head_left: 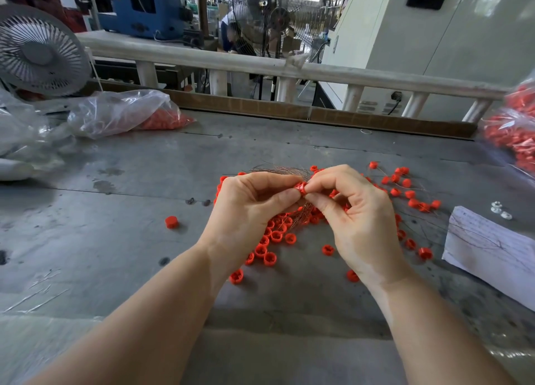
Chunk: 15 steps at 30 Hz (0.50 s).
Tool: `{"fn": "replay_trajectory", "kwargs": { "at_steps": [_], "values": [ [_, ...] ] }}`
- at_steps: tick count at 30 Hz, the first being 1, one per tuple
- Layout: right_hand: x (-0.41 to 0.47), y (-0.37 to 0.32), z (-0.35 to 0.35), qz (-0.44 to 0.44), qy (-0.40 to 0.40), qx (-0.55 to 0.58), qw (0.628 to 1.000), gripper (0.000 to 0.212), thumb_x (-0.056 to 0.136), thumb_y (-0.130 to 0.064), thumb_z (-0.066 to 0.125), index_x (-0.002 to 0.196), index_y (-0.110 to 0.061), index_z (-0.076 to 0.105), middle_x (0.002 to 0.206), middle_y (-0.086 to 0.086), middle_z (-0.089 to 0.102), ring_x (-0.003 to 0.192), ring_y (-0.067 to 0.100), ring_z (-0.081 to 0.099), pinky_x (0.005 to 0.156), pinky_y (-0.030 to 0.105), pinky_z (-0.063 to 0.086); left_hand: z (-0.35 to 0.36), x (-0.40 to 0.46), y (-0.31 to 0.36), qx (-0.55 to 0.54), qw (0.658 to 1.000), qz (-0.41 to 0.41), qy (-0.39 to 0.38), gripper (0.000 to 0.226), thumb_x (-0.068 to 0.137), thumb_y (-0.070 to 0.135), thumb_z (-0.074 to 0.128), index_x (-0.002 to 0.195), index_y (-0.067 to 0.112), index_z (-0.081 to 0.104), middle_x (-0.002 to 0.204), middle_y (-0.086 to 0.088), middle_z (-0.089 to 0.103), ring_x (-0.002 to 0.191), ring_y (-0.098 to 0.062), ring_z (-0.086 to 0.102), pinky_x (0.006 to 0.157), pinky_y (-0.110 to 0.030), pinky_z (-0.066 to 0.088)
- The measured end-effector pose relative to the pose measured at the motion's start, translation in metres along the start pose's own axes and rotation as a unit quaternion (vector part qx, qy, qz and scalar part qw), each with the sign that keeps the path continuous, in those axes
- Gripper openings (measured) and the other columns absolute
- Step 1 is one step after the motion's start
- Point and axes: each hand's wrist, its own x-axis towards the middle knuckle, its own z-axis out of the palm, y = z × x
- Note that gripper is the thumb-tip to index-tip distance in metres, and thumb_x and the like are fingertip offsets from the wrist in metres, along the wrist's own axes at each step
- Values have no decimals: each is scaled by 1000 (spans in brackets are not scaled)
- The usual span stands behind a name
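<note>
While both forearms reach over the grey table (pixel 115 240), the left hand (pixel 249 211) pinches a small red cap (pixel 301 188) between thumb and curled forefinger, holding it in the air above the table's middle. The right hand (pixel 356 219) meets it from the other side, its thumb and forefinger closed on the cap's right end; whether a wire sits in that pinch is too fine to tell. Directly beneath the hands lies a loose pile of red caps (pixel 272 240), with a bundle of thin wires (pixel 278 169) showing just behind the knuckles. One lone cap (pixel 171 222) lies apart to the left. A sheet of paper (pixel 489 245) lies at the right, near some small white parts (pixel 500 211). A clear plastic bag (pixel 124 112) holding red pieces slumps at the far left, beside a grey fan (pixel 40 51).
</note>
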Motion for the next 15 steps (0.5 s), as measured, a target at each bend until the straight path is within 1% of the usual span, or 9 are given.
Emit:
{"fn": "replay_trajectory", "kwargs": {
  "at_steps": [3,7,9,11,13,15],
  "values": [
    [0,-1,-2,-10,-8,-12,1000,7,79,6,65,78,-2,66,80,3,62,79,4,56,74,7,38,-1,0,2,18,1000,5,-11,16,77,-4,65,89,4,71,88,-10,74,80,-20,71,76,-23,56],
    [0,-2,-3,-13,-17,-22,1000,8,79,5,65,78,-2,66,80,2,62,79,4,56,74,7,37,-3,0,4,41,999,21,-22,17,75,-4,66,83,10,72,82,-4,74,78,-15,71,73,-21,55],
    [0,-3,-2,-9,-12,-25,1000,9,79,6,66,78,-3,67,79,1,62,79,2,55,74,6,37,-2,0,3,14,1000,3,-18,16,70,5,68,84,9,73,85,-8,74,81,-19,71,76,-24,56],
    [0,-3,-1,-5,1,-24,1000,9,79,5,65,78,-4,67,79,-1,61,78,1,54,74,6,37,-1,0,1,-39,999,-31,-13,17,65,11,68,81,11,74,84,-10,74,81,-20,71,77,-25,57],
    [0,-3,1,-2,9,-27,1000,7,80,2,65,79,-4,67,79,-2,60,78,0,53,74,6,37,0,1,0,-83,995,-58,-13,14,63,10,67,75,12,76,79,-7,74,76,-16,70,73,-22,57],
    [-1,-4,1,-1,13,-37,999,6,80,1,64,78,-4,67,78,-4,59,78,-2,53,75,6,36,1,1,0,-98,993,-69,-19,14,63,10,67,73,13,76,75,-5,73,72,-12,70,68,-19,55]
  ]
}}
